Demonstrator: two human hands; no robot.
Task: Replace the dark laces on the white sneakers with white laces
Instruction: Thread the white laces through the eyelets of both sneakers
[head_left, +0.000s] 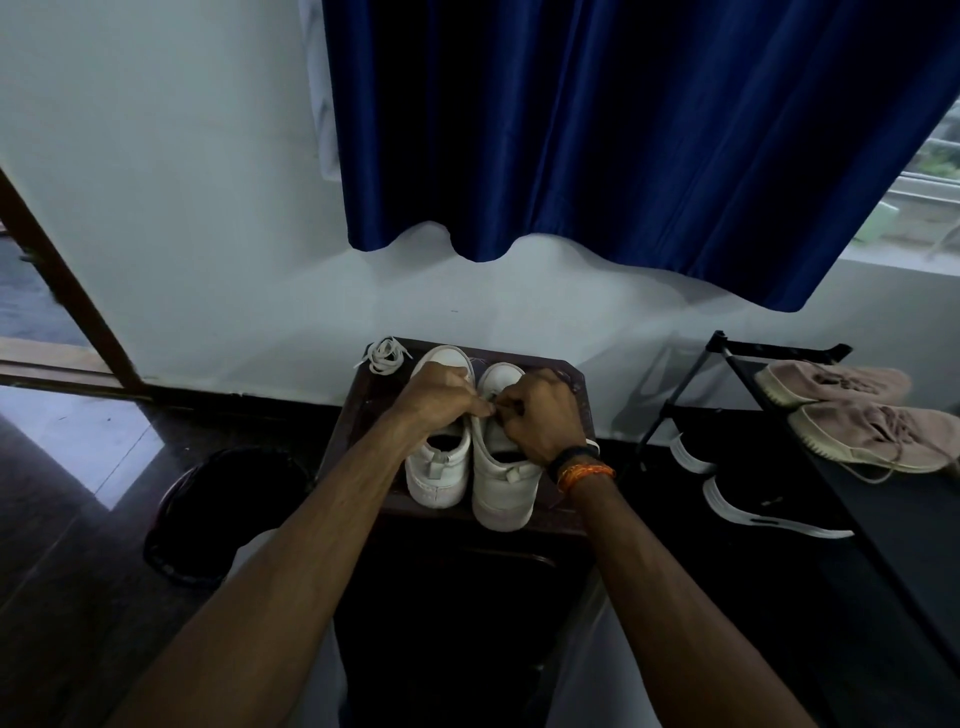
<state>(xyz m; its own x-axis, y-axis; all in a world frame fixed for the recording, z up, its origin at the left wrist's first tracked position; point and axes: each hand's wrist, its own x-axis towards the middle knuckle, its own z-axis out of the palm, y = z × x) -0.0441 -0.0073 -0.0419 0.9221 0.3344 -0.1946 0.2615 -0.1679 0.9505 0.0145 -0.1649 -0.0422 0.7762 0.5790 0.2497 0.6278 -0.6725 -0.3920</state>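
we see 2 white low-top sneakers (470, 467) side by side on a small dark wooden table (363, 415), heels toward us. our left hand (439, 397) and right hand (540, 410) meet knuckle to knuckle over the right sneaker's tongue, fingers curled, apparently pinching a lace, though we cannot tell for sure. a loose coil of white lace (384, 356) lies just beyond the left hand.

The white sneakers (470, 467) look smooth and matt like leather, the curtain (623, 130) is shiny blue cloth, the floor (78, 441) is glossy
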